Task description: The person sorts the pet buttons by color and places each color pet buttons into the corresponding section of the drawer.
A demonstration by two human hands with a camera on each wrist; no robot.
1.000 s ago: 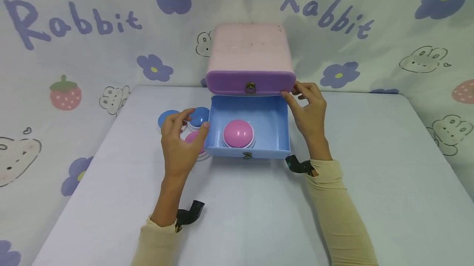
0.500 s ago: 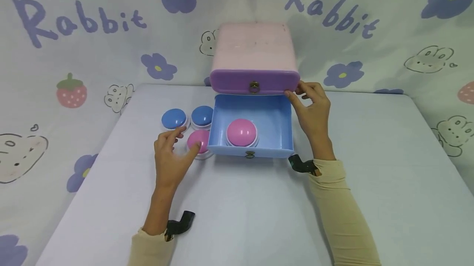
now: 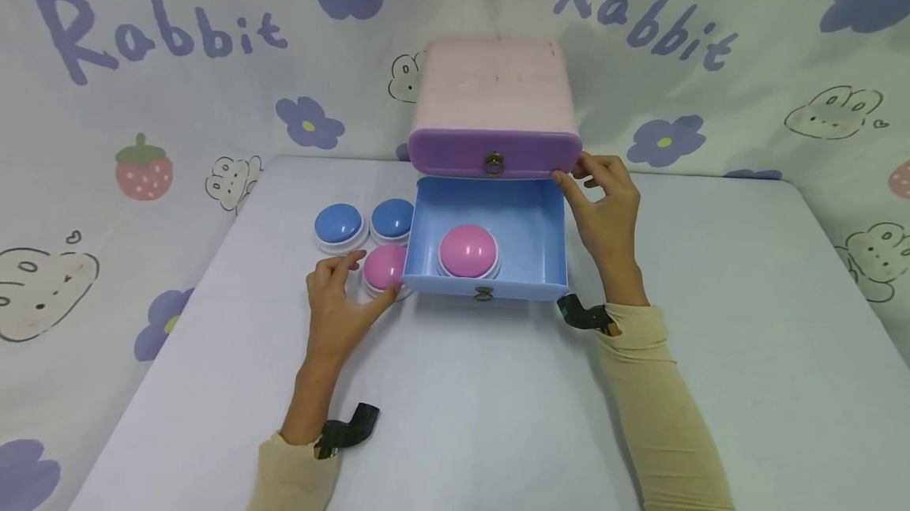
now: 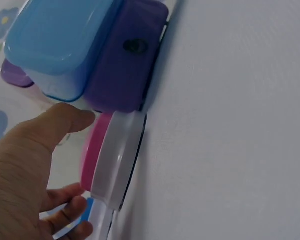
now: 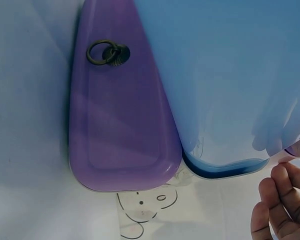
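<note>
At the back stands a small pink drawer cabinet (image 3: 498, 84) with a purple upper front. Its blue drawer (image 3: 529, 215) is pulled out and holds a pink push button (image 3: 468, 250) on a white base. Left of the drawer, a second pink push button (image 3: 384, 264) lies on the table. My left hand (image 3: 332, 309) reaches round this one, thumb and fingers spread at opposite sides; a firm hold is not visible. With thumb in front and fingers at the side, my right hand (image 3: 613, 207) pinches the cabinet's right edge, under the upper front's corner.
Two blue push buttons (image 3: 337, 223) sit behind the left hand, one close to the drawer's left wall. Below the blue drawer is a purple drawer front (image 5: 125, 125) with a ring pull (image 5: 107, 52). A patterned cloth (image 3: 746, 13) hangs behind the white table (image 3: 483, 416).
My left hand has drawn back from beside the blue push buttons and come down round the pink one at the drawer's left. The right hand keeps its place; the view has shifted slightly.
</note>
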